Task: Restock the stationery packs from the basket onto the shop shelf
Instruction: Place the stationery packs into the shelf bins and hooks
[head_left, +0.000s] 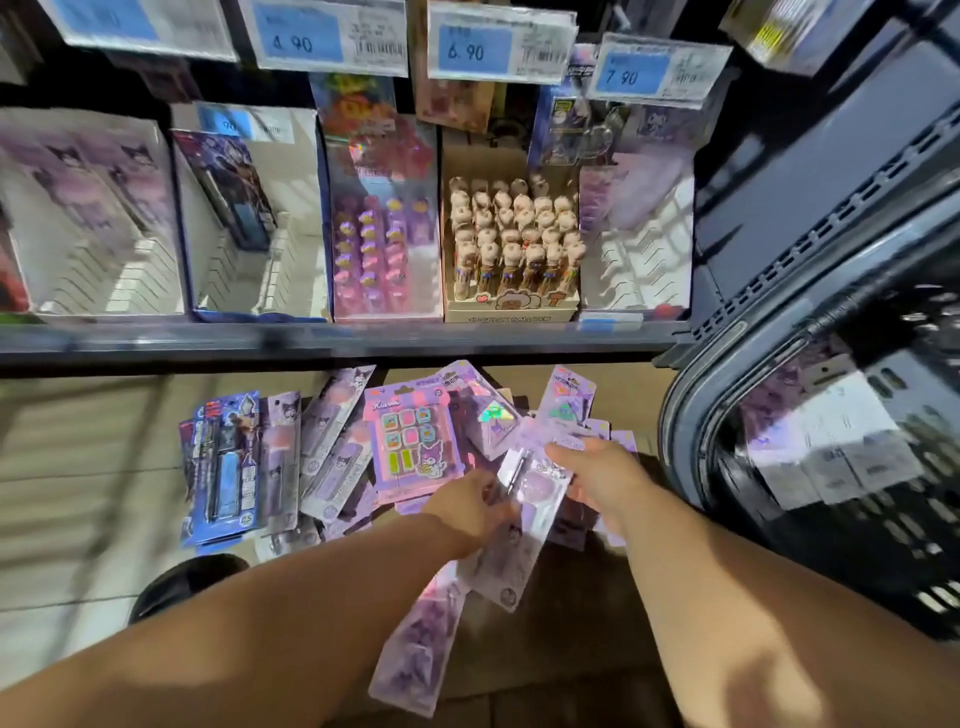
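Note:
My left hand (470, 506) and my right hand (592, 475) both grip a long purple stationery pack (524, 512) held above a heap of packs on the floor. Another purple pack (415, 639) sticks out below my left forearm. In the heap lie a pink eraser pack (413, 441), blue pen packs (228, 467) and several purple pen packs (332, 447). The black basket (831, 441) stands at the right with white-labelled packs inside. The shop shelf (337, 338) above holds open display boxes.
On the shelf stand a box of bear-topped pens (511, 244), a pink pen box (384, 244) and nearly empty white boxes (88, 228) at left and far right. Price tags (467, 47) hang above. A dark round object (187, 582) sits on the floor at lower left.

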